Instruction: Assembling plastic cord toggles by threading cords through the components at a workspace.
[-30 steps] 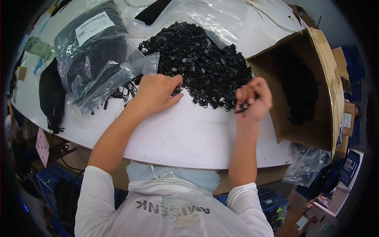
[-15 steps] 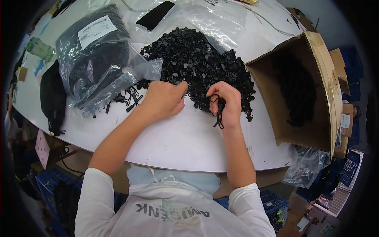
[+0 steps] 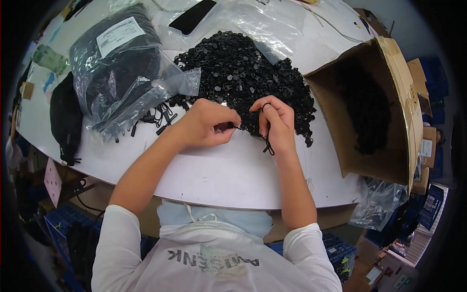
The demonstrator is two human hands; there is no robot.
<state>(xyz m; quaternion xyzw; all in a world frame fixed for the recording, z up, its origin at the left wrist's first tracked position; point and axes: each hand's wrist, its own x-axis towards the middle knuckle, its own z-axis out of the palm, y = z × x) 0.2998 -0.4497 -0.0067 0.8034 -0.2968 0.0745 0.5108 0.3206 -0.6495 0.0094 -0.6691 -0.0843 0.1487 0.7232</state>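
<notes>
My left hand point(image 3: 210, 123) is closed in a pinch at the near edge of a heap of small black zipper sliders point(image 3: 243, 73). A small dark piece with a light tip shows between its thumb and fingers; its kind is hard to make out. Just to the right, my right hand point(image 3: 278, 121) is closed around black cord zipper pulls point(image 3: 268, 146), whose loops hang below the palm and curl over the index finger. More cord pulls with black tube-like ends point(image 3: 160, 119) lie loose left of my left hand, beside a clear plastic bag point(image 3: 116, 73) filled with dark contents.
On the right, an open cardboard box point(image 3: 335, 121) holds a dark mass of black pieces. A black pouch point(image 3: 66, 121) lies at the left table edge. Behind the heap are a black flat object point(image 3: 192, 17) and clear plastic sheeting point(image 3: 272, 29). A greenish clear cup point(image 3: 50, 59) lies far left.
My left hand has turned and opened its curl slightly, moving right toward my right hand, and a dark piece now shows in its pinch. My right hand has shifted slightly, with the cord pulls still held.
</notes>
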